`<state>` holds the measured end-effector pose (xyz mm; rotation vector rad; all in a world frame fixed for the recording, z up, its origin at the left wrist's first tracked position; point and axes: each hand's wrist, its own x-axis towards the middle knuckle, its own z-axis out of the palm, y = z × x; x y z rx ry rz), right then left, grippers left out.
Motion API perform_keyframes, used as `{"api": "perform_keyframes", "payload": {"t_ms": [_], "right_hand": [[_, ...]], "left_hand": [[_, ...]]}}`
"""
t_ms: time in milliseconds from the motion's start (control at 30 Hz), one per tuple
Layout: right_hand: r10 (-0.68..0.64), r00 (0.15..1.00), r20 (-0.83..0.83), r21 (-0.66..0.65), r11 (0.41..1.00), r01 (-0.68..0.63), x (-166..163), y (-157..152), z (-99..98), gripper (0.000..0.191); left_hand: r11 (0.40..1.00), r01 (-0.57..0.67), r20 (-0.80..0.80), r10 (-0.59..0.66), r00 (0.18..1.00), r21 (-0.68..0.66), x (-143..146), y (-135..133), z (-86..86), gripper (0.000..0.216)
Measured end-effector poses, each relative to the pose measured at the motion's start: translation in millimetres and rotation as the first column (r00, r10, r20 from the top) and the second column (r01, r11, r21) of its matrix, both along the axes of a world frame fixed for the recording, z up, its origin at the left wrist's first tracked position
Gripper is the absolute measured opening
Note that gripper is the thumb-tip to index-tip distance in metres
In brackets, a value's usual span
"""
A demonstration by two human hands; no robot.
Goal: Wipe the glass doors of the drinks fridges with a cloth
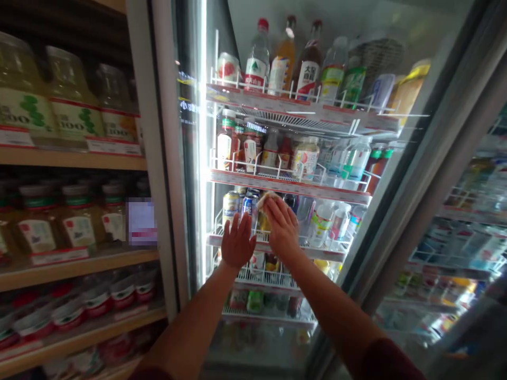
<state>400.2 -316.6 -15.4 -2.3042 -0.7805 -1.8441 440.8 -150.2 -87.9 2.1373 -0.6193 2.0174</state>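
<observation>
At the glass door (233, 345) of a lit drinks cooler, head view: 2 bare hands up, forearms reaching in from the bottom edge, dark red sleeves (390, 361).

Right hand (282, 224): fingers straight and close together, pale cloth (269, 199) pinned under the tips, looks pressed to the glass. Cloth sits in front of the 3rd shelf from the top, near the shelf's left half. Most of it is hidden by the fingers.

Left hand (237, 241): fingers extended, slightly spread, nothing in hold. Palm faces the glass; can't confirm full contact. It's lower and left of the right hand, just beside it, not touching the cloth.

Behind the glass: blue can (249, 205) and pale yellow can (231, 206) near the left fingertips. Top shelf has a red-capped bottle (256, 60), orange drink (282, 60) and dark bottle (309, 66), all upright behind white wire rails.

Left of the cooler: wooden shelf (75, 157) with juice bottles (75, 89) marked "100", red cups (96, 301) further down. Right edge: another drinks display, too blurred to itemize.
</observation>
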Motion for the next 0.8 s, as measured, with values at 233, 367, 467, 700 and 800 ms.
{"api": "perform_keyframes", "payload": {"t_ms": [233, 367, 467, 700, 800], "right_hand": [[-0.011, 0.998, 0.055, 0.081, 0.997, 0.006, 4, -5, 12.7, 0.076], [0.010, 0.999, -0.040, -0.067, 0.998, -0.012, -3, -13, -19.3, 0.078], [-0.018, 1.000, 0.007, 0.019, 1.000, 0.018, 1, -22, 10.7, 0.075], [-0.065, 0.995, 0.075, 0.161, 0.986, 0.052, -1, -35, -5.1, 0.072], [-0.026, 1.000, -0.002, 0.010, 1.000, 0.026, -10, -33, -41.6, 0.072]], "left_hand": [[0.999, -0.045, 0.006, 0.045, 0.999, 0.012, -2, -1, 1.3, 0.066], [1.000, -0.025, -0.019, 0.025, 1.000, 0.007, -2, -1, 0.8, 0.068], [0.999, -0.033, -0.019, 0.034, 0.999, 0.016, -2, -1, 0.5, 0.067], [0.998, -0.064, -0.030, 0.064, 0.997, 0.030, -2, 0, -1.4, 0.068], [0.998, -0.052, -0.030, 0.053, 0.998, 0.028, -1, -1, -1.6, 0.068]]}}
